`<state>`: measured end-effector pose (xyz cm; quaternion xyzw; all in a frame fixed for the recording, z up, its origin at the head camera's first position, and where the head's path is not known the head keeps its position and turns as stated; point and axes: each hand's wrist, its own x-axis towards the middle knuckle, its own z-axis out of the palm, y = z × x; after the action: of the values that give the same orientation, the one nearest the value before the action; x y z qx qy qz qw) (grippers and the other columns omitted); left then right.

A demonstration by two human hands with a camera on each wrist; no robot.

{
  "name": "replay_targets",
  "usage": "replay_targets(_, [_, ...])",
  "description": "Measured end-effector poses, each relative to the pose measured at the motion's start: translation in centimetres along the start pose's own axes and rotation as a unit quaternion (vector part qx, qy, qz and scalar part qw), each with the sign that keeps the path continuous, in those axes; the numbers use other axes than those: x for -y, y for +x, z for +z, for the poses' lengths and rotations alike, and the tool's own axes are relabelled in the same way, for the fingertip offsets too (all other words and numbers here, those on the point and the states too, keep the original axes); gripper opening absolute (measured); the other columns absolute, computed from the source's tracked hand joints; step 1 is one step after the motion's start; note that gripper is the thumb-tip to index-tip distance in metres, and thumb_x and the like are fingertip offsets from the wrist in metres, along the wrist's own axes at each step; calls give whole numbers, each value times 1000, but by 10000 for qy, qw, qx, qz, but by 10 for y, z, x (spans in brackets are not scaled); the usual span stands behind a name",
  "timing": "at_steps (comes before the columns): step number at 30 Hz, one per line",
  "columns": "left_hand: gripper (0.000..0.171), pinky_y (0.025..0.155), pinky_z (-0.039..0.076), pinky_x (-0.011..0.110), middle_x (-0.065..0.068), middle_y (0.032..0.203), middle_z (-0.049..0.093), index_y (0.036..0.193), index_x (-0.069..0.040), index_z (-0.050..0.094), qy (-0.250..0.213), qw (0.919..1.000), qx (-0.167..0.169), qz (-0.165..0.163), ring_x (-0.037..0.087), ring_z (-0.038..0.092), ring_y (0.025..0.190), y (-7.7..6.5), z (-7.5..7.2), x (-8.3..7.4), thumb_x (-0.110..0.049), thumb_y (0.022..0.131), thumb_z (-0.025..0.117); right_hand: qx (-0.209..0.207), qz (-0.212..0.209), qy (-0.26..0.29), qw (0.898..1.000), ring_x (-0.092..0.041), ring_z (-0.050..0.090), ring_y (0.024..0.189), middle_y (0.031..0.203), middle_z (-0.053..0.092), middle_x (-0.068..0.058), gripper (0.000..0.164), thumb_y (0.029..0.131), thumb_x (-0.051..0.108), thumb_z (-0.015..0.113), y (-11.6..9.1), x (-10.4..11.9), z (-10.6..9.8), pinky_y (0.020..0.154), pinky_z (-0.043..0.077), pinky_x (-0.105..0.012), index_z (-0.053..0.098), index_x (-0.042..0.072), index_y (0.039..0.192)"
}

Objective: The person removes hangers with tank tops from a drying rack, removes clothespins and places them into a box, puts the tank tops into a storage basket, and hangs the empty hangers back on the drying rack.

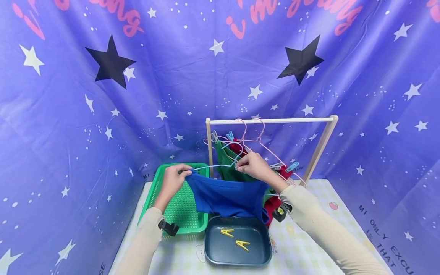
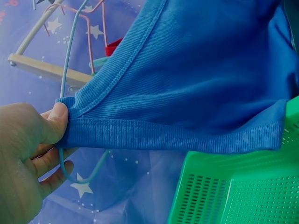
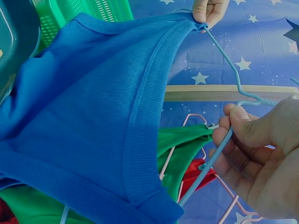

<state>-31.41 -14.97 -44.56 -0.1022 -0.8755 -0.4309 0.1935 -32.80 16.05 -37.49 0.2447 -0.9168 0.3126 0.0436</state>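
1. Blue ribbed cloth: the shirt hangs between both hands above the back edge of the tray, its long axis running side to side.
2. The left hand pinches one strap together with an arm of the hanger, whose end loops out past the fingers.
3. The right hand pinches the hanger below its hook; whether the other arm passes through the second strap, I cannot tell.
4. The rack stands along the desk's back edge, beyond the shirt, nearer the right hand; the hook is off its bar.
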Motion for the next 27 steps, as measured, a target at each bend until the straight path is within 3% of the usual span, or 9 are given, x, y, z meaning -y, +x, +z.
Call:
replay_targets(8, [16,76,57,38,12,100,79,106,-6,79,58,10000,-22,-7,25,74,90,-1,-4,11,-11,92,74,-59,-67,80,9999,-11,64,69,83,77,-12,6,87,2,75,0,-3,1,63,50,-22,80,0,88])
replay_targets(12, [15,78,59,41,12,99,79,106,-6,79,32,10000,-44,-63,26,74,90,-2,-7,15,-10,93,74,-59,-55,171,9998,-11,65,67,82,77,-13,6,87,0,74,-1,-5,0,62,51,-22,80,-1,87])
replay_targets(17, [15,73,53,35,12,99,79,106,-7,79,9,9998,-74,-178,25,73,89,-4,-10,16,-10,93,74,-5,121,304,9995,-13,68,68,85,77,-15,7,89,0,73,-3,-8,-1,62,54,-24,79,-2,89])
replay_targets(27, [12,72,54,33,11,97,79,103,-9,80,-26,9985,-437,-338,24,73,86,-4,-6,17,-12,92,75,56,171,608,9980,-14,65,67,83,75,-14,6,91,-2,71,-4,-12,-1,64,54,-24,77,-3,89])
